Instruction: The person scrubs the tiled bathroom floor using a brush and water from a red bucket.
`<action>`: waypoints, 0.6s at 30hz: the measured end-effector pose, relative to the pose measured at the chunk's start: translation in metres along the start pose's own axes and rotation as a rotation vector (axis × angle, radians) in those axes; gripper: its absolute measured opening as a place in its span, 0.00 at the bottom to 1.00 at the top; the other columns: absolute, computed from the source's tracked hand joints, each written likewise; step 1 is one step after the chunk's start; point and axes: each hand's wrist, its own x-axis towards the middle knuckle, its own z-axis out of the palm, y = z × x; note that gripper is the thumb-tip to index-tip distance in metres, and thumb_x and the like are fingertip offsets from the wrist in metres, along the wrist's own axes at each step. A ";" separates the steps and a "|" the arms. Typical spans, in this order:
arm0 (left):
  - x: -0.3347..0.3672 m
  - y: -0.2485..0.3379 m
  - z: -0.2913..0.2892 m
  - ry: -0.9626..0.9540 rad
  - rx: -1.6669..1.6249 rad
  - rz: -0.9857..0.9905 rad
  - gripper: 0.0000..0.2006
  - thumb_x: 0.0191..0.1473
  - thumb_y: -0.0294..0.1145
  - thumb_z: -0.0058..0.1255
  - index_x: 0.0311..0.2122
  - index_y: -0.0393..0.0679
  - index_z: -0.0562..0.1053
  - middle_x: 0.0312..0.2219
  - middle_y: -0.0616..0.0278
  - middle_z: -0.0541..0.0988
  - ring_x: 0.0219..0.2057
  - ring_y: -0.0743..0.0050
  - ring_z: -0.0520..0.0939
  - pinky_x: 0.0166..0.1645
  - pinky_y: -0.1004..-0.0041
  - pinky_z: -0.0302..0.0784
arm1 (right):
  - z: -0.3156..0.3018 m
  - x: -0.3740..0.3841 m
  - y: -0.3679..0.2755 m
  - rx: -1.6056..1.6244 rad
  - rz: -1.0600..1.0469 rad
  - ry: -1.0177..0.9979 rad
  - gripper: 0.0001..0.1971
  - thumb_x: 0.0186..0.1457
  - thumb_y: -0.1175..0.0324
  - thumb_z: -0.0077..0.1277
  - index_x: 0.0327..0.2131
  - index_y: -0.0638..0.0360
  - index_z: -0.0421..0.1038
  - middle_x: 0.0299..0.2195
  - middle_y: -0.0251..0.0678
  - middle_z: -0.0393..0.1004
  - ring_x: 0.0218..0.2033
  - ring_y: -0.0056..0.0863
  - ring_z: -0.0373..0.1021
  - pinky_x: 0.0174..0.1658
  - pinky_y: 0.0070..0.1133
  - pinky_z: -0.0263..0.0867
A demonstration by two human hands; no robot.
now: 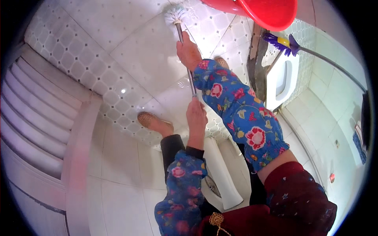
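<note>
A long-handled scrub brush (190, 80) with a metal handle slants up and away from me over the wet tiled floor. Its round head of pale bristles (175, 15) is at the floor, at the far end. My right hand (189, 52) is closed round the handle a little below the head. Nearer to me, my left hand (196, 114) grips the end of the same handle. Blue flowered sleeve covers (244, 114) are on both my forearms.
Red plastic tubs (271, 13) stand at the far right. Beside them is a purple and yellow brush (283, 42) on a curved metal handle, near a white squat toilet (282, 80). A white pedestal (222, 177) rises close to me. On the left is a slatted door (37, 122).
</note>
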 end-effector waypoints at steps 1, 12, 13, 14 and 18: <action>-0.002 -0.011 0.003 0.022 0.054 0.070 0.18 0.56 0.50 0.36 0.21 0.49 0.61 0.10 0.73 0.59 0.08 0.86 0.58 0.11 0.82 0.51 | 0.005 -0.013 -0.004 -0.137 0.065 -0.038 0.20 0.53 0.64 0.36 0.50 0.56 0.52 0.26 0.58 0.69 0.28 0.56 0.66 0.31 0.42 0.62; -0.011 0.006 0.057 0.035 -0.126 0.005 0.19 0.57 0.51 0.33 0.20 0.51 0.58 0.07 0.74 0.57 0.06 0.87 0.55 0.10 0.82 0.47 | -0.016 0.016 -0.025 -0.344 -0.113 -0.047 0.24 0.51 0.66 0.37 0.52 0.55 0.48 0.23 0.58 0.68 0.27 0.56 0.66 0.31 0.43 0.61; -0.008 0.031 0.059 -0.089 -0.061 0.147 0.19 0.57 0.52 0.33 0.20 0.51 0.58 0.07 0.73 0.57 0.06 0.87 0.56 0.10 0.81 0.48 | -0.012 0.031 -0.034 -0.355 -0.177 -0.045 0.24 0.51 0.64 0.36 0.52 0.55 0.48 0.25 0.60 0.68 0.30 0.58 0.65 0.34 0.43 0.61; -0.012 0.024 0.061 -0.044 -0.038 0.165 0.19 0.57 0.52 0.33 0.21 0.51 0.58 0.07 0.73 0.57 0.06 0.86 0.56 0.10 0.81 0.49 | -0.014 0.022 -0.030 -0.356 -0.173 -0.055 0.24 0.51 0.64 0.36 0.52 0.55 0.48 0.25 0.60 0.68 0.30 0.58 0.65 0.34 0.43 0.61; -0.069 -0.041 0.065 0.036 -0.171 -0.165 0.19 0.57 0.53 0.32 0.22 0.50 0.59 0.07 0.72 0.58 0.06 0.84 0.56 0.09 0.81 0.49 | -0.030 -0.037 0.040 -0.393 0.075 -0.217 0.25 0.52 0.62 0.35 0.55 0.49 0.45 0.25 0.56 0.70 0.29 0.52 0.68 0.30 0.43 0.61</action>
